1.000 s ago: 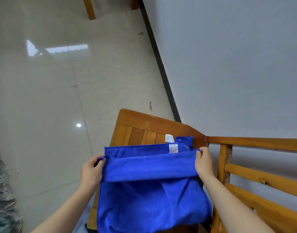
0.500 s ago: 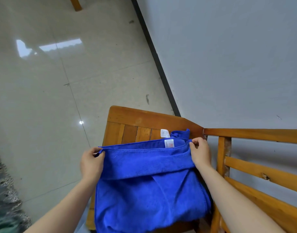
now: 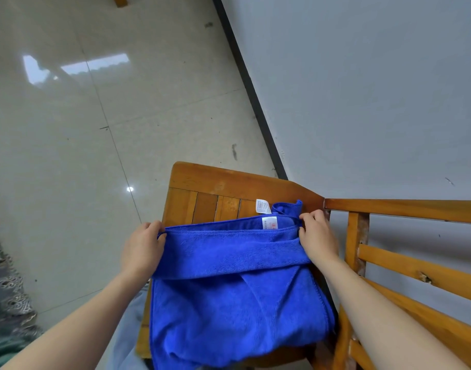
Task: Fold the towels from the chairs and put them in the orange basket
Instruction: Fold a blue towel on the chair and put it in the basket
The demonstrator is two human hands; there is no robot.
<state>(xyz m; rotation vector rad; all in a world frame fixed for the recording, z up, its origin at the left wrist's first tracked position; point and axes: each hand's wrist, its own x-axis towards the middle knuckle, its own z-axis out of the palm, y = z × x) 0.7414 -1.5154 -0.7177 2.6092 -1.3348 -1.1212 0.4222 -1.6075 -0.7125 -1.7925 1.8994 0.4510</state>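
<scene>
Whereas one second earlier the doubled-over edge of the blue towel (image 3: 229,311) lay short of the red-printed label (image 3: 269,222), that edge has since been carried away from the person, so that the label's lower part is now overlapped and the two edges nearly coincide. The left corner of the doubled-over band is pinched between thumb and fingers of the left hand (image 3: 142,248), and the right corner is gripped by the curled fingers of the right hand (image 3: 318,237); both grips have been kept throughout. The band is stretched taut between the two hands, while the rest of the towel is spread on the chair seat (image 3: 202,206) on the wrist side of both hands, towards the person. A second white label (image 3: 263,206), printed with a barcode, and a small upturned corner of cloth are seen just beyond the right hand's fingertips. The towel is a plush, short-piled fabric with stitched hems, creased diagonally in its near half. The seat is made of varnished orange-brown wooden slats inside a rounded frame; the horizontal back rails (image 3: 415,268), chipped in places, run beside the right forearm. Glossy pale floor tiles (image 3: 95,156) extend beyond the left hand, and a matt grey wall (image 3: 362,89) beyond the right.
</scene>
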